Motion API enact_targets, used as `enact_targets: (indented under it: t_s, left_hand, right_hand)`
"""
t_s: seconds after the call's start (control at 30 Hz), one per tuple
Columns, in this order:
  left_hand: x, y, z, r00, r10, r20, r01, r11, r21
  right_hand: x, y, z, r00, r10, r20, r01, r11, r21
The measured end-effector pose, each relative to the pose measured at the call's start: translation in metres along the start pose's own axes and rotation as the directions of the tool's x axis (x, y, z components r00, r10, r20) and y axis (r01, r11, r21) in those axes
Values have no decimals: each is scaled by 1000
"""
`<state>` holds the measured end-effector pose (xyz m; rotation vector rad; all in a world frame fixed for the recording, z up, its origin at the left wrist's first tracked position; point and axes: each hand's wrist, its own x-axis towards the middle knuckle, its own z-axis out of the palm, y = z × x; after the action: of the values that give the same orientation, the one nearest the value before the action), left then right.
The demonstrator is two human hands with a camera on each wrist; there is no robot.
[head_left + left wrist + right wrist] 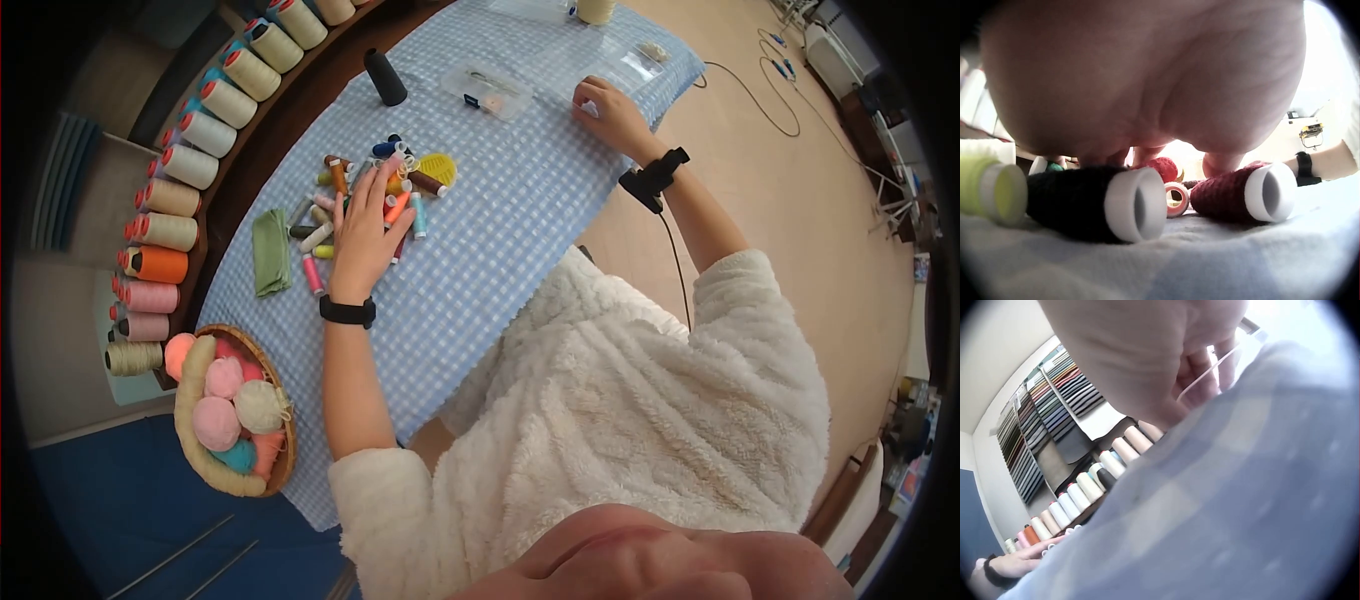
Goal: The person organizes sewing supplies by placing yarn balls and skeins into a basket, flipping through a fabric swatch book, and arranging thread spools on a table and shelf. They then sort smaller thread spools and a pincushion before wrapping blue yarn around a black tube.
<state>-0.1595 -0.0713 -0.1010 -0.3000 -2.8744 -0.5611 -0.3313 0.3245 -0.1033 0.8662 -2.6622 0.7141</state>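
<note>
My left hand (362,235) rests on a pile of small thread spools with its fingers spread and fairly straight. Around it lie an orange spool (397,208), a turquoise spool (418,215) and a pink spool (312,274). Below the palm in the left wrist view are a black spool (1072,203) and a dark red spool (1222,199), both on their sides. At the table's right edge, my right hand (612,118) has bent fingers (1200,381). A thin pale edge (1210,375) crosses before them; I cannot tell whether they grip it.
A yellow oval piece (437,170) lies behind the pile, a folded green cloth (270,252) left of it. Beyond are a black cone (385,78) and a clear plastic box (490,92). A yarn basket (287,440) stands near left; large thread cones (190,167) line a shelf.
</note>
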Motion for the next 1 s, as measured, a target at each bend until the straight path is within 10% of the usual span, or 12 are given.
enact_targets:
  t_s: [0.67,0.77,0.93,1.0]
  left_hand:
    - [-1,1,-2,1000,-8,22,8,1000,3]
    - [-1,2,-3,1000,-12,15,12,1000,3]
    - [1,5,-5,1000,-23,21,22,999,30]
    - [1,7,-7,1000,-22,22,21,999,33]
  right_hand:
    - [20,-53,15,963,-235,133,226,971,81]
    - [71,-16,5,999,39,-28,-38,998,45]
    - [181,124,32,916,-308,-256,72,756,-651]
    - [197,120,29,990,-109,-92,4,666,-746]
